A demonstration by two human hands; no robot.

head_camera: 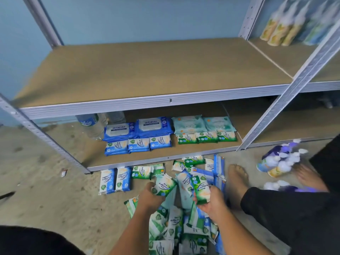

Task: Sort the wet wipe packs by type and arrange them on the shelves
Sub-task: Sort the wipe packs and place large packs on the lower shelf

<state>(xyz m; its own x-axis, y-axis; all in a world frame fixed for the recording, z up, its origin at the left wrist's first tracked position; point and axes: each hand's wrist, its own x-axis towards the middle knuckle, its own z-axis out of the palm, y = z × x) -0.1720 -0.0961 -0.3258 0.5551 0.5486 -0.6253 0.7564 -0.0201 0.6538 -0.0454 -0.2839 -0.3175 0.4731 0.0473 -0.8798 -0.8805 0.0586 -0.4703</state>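
Two green pine packs lifted: left pack (164, 184) gripped by left hand (150, 196), right pack (201, 188) by right hand (214, 201), over floor pile (174, 227) at 6 o'clock. Likely light, soft, slick film; grip mid-body. Green row (207, 137) on bottom shelf (184, 150), 1 o'clock.

1. At 6 o'clock, a pine pack (164, 186) shows green and white with a blue oval logo; the second pine pack (200, 190), at its 3 o'clock, matches.
2. At 7 o'clock, two floor packs (115, 181) are white over sky blue.
3. Centre frame, deep-blue packs (139, 128) carry grey label panels; pale teal packs (203, 124) with orange specks sit at their 3 o'clock.
4. Shelf boards (147, 70) are tan, the frame (110, 109) pale grey, the wall (128, 19) light blue.
5. The floor (46, 190) is mottled grey-beige.
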